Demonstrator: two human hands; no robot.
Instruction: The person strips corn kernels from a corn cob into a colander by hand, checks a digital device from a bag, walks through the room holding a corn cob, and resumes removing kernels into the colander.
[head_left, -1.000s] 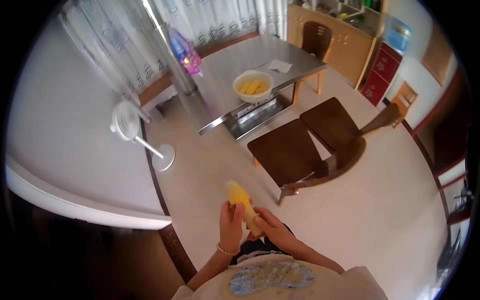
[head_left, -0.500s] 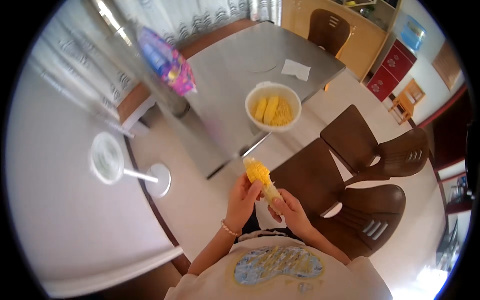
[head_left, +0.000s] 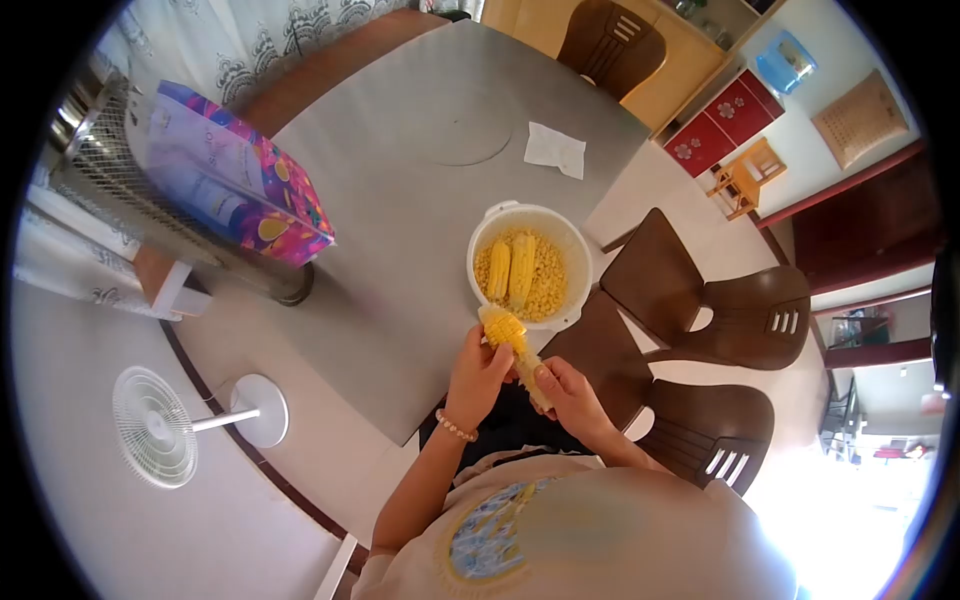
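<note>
A partly stripped corn cob (head_left: pixel 503 328) is held between both hands, just below the near rim of a white basin (head_left: pixel 582 270). Yellow kernels cover its upper end, while the lower part is bare and pale. My left hand (head_left: pixel 477 375) grips the upper part, its thumb against the edge of the kernels. Wrapped round the bare lower end is my right hand (head_left: pixel 572 398). Inside the basin, two yellow corn cobs (head_left: pixel 521 270) lie on many loose kernels (head_left: pixel 548 285). A beaded bracelet (head_left: pixel 456 426) circles my left wrist.
The basin stands on a grey table (head_left: pixel 370 200) near its edge. A paper sheet (head_left: pixel 555 150) lies farther back. At left are a colourful bag (head_left: pixel 245 185), a metal mesh cylinder (head_left: pixel 130 180) and a white fan (head_left: pixel 155 428). Brown chairs (head_left: pixel 705 430) stand at right.
My view has moved closer to the table, and the basin appears larger. My hands, still holding the cob, are now nearer to the basin's rim.
</note>
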